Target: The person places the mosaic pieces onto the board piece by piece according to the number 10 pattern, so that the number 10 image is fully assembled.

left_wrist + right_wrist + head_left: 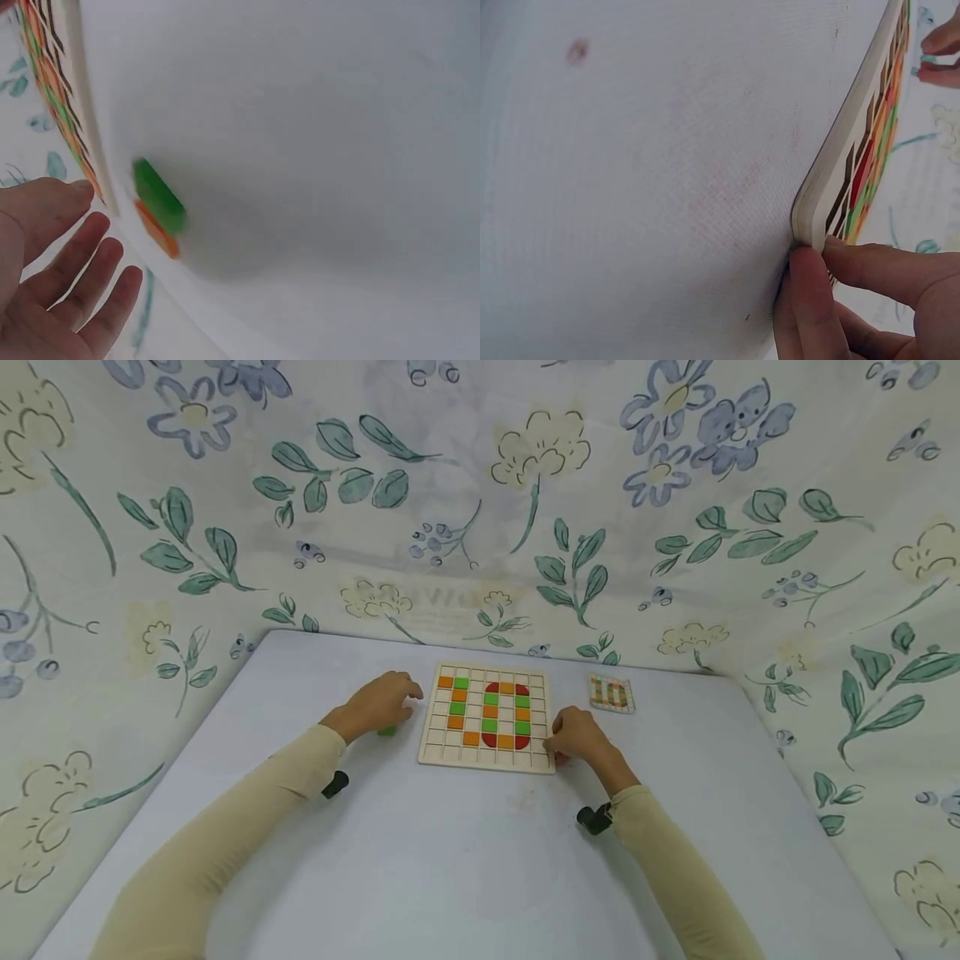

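Observation:
A wooden grid board [442, 753] lies on the table with orange, green and red tiles set in it, forming the shape of a 10. At its lower right corner my right hand [581, 737] pinches the board's edge between thumb and fingers. My left hand [377, 703] hovers by the left edge, fingers loosely bent and spread, with nothing seen between them. Below it lie a green tile [159, 196] and an orange tile [159, 231], touching or overlapping. In the head view the left hand partly hides the green one and the orange one does not show.
A small pattern card [612, 694] with a matching coloured 10 lies to the right of the board. The white table [465, 868] meets floral cloth [465, 560] at its back and sides. Dark wrist cameras hang under both sleeves.

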A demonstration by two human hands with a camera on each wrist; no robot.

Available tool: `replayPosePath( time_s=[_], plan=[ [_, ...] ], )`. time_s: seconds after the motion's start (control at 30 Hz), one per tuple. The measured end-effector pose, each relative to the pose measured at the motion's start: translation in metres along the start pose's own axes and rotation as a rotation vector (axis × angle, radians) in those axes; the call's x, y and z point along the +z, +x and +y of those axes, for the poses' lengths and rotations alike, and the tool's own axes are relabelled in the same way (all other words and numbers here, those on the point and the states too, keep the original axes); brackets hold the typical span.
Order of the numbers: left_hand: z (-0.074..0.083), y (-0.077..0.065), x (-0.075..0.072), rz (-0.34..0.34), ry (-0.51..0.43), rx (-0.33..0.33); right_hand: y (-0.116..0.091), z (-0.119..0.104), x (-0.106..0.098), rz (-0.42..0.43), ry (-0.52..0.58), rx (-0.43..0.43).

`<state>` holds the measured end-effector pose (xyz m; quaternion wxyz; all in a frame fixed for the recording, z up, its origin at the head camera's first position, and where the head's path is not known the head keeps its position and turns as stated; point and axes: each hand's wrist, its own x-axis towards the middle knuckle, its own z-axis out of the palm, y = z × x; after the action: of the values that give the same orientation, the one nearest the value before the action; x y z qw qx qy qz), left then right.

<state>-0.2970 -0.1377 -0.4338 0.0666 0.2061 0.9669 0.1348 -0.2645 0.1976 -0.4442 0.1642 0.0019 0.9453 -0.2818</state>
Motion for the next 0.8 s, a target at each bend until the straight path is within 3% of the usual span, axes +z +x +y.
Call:
replayPosePath(
  time_s=[0.13,0.27,0.53,0.8],
  plan=[
    [-0.017,-0.003,0.0,-0.004,-0.011,-0.033,0.0,0.001,0.0,-0.002,0.008,-0.002],
    [-0.026,-0.007,-0.001,-0.009,-0.027,-0.022,-0.001,0.001,0.0,0.001,0.019,-0.011],
    [-0.032,-0.009,0.0,0.001,-0.052,0.028,-0.001,0.0,-0.001,0.007,0.017,-0.012],
    [-0.038,-0.016,-0.004,-0.008,-0.052,-0.015,-0.001,0.0,-0.001,0.003,0.015,0.0]
  ],
)
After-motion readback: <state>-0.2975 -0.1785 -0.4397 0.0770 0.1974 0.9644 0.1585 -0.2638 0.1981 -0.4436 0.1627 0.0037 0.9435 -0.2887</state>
